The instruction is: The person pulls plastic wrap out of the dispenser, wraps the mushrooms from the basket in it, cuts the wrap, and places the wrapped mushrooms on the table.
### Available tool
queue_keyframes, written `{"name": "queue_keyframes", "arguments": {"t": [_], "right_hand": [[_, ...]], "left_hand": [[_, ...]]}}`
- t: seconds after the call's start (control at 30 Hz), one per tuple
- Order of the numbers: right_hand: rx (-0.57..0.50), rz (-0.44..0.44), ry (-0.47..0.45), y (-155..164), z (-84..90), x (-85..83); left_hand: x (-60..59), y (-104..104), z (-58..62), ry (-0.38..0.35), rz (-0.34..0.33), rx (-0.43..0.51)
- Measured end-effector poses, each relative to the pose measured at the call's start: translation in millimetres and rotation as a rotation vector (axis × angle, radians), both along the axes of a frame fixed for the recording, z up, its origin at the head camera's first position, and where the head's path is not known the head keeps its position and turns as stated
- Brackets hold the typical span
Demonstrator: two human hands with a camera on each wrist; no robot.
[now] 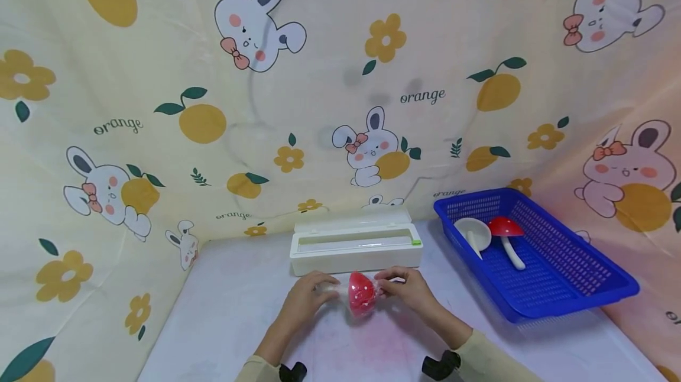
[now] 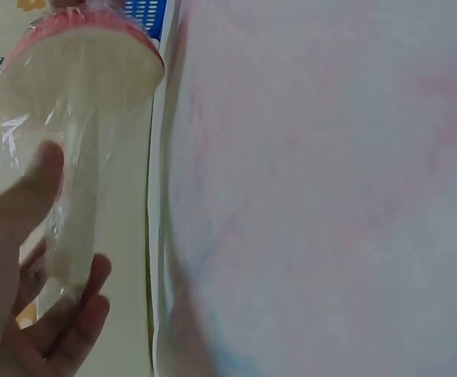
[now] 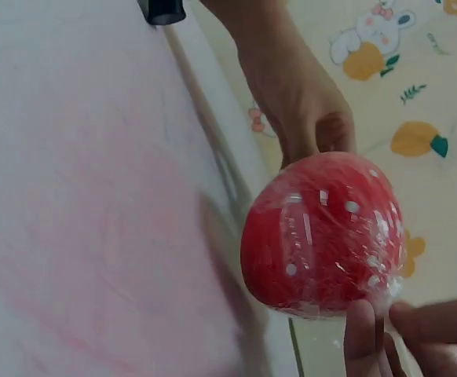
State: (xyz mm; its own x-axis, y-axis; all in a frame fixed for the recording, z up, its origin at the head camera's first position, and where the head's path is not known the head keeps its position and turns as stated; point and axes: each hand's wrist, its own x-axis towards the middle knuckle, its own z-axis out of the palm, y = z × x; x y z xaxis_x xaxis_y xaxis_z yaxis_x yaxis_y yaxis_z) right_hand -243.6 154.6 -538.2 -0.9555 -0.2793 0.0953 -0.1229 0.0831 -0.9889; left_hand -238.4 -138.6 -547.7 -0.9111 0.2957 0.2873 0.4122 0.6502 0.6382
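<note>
A toy mushroom with a white-dotted red cap is wrapped in clear cling film and lies sideways between both hands, above the table. My left hand grips the pale stem, thumb on one side and fingers near the stem's end. On the cap side, my right hand pinches bunched film at the cap's edge; in the right wrist view its thumb and fingers meet at the gathered film. Just behind the hands stands a white cling film dispenser with its lid raised and a green slider at the right.
A blue plastic basket stands at the right of the table, holding a red-capped mushroom and another turned with its pale underside showing. A patterned curtain hangs behind. The white table cover has pinkish stains.
</note>
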Motion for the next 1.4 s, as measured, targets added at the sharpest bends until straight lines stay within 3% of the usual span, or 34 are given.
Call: {"name": "queue_keyframes", "arguments": {"t": [0.13,0.3,0.7,0.97,1.17,1.4], "right_hand": [[0.076,0.072,0.071,-3.4,-4.8,4.0],[0.162,0.066,0.176,-5.9,-10.1,5.5],[0.149,-0.001,0.176,-5.2,-13.7,7.1],[0.088,0.063,0.16,-7.3,-12.0,10.4],[0.131,-0.048,0.174,-9.9,-12.2,10.7],[0.15,-0.104,0.147,-15.9,-9.4,13.1]], "left_hand": [[-0.9,2.0,-0.4,-0.039,0.064,0.036],[-1.6,2.1,0.5,-0.074,0.051,0.121],[1.6,1.4,-1.2,-0.088,-0.013,0.159],[3.2,1.6,1.4,-0.079,-0.007,0.195],[1.0,3.6,1.3,-0.087,-0.098,0.18],[4.1,8.0,2.8,-0.07,-0.052,0.154]]}}
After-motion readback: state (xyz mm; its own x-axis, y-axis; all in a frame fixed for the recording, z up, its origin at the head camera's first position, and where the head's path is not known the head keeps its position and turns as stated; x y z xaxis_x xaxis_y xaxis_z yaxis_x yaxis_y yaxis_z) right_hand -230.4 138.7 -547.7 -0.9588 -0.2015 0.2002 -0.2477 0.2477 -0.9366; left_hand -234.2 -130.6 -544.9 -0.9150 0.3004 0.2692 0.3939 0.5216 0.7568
